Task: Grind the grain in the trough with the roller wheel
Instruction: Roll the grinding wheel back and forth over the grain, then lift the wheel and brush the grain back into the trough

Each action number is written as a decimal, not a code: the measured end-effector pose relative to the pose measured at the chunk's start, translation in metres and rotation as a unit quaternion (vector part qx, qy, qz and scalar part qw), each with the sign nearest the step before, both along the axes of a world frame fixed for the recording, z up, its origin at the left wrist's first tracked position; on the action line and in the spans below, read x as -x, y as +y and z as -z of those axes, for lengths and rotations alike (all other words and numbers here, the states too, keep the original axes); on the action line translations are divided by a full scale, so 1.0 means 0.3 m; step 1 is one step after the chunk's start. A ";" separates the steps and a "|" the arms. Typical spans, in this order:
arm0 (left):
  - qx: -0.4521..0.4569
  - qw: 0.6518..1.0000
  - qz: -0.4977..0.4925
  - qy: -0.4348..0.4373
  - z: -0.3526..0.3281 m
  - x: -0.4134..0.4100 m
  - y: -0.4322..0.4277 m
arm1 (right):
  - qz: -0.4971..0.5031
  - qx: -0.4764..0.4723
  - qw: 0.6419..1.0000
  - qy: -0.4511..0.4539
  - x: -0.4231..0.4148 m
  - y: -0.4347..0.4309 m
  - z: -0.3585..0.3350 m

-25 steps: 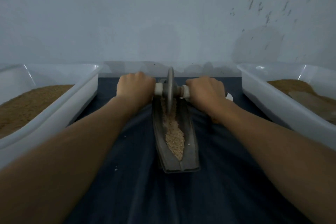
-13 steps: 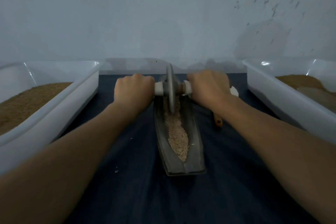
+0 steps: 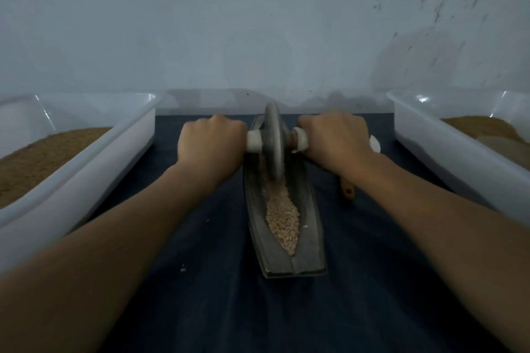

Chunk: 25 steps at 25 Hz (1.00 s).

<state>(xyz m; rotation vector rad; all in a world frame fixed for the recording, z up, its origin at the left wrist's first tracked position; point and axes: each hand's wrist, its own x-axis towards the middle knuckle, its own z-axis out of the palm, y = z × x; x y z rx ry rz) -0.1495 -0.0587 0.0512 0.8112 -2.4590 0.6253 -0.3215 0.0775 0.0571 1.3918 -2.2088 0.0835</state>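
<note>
Gripping the handle (image 3: 254, 141) with left hand (image 3: 210, 143) and right hand (image 3: 335, 137), fingers (image 3: 222, 123) curled tight round it; pressing wheel (image 3: 272, 137) upright into grain (image 3: 282, 218) at trough's (image 3: 311, 238) far end.

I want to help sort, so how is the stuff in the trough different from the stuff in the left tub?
The grain is pale and lumpy, a thin strip in the dark trough; the brown powder is darker, smoother, spread wide in the white left tub. Both lie loose.
</note>
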 end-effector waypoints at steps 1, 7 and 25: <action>-0.006 1.000 -0.009 -0.009 -0.021 0.040 -0.020 | 0.011 0.007 1.000 -0.015 0.025 -0.036 0.003; 0.012 0.998 0.016 0.055 0.075 -0.012 -0.047 | -0.058 0.118 0.985 0.112 0.031 -0.023 0.037; -0.342 0.872 -0.032 0.348 0.111 -0.072 -0.157 | 0.142 -0.109 0.929 -0.324 0.049 0.177 -0.002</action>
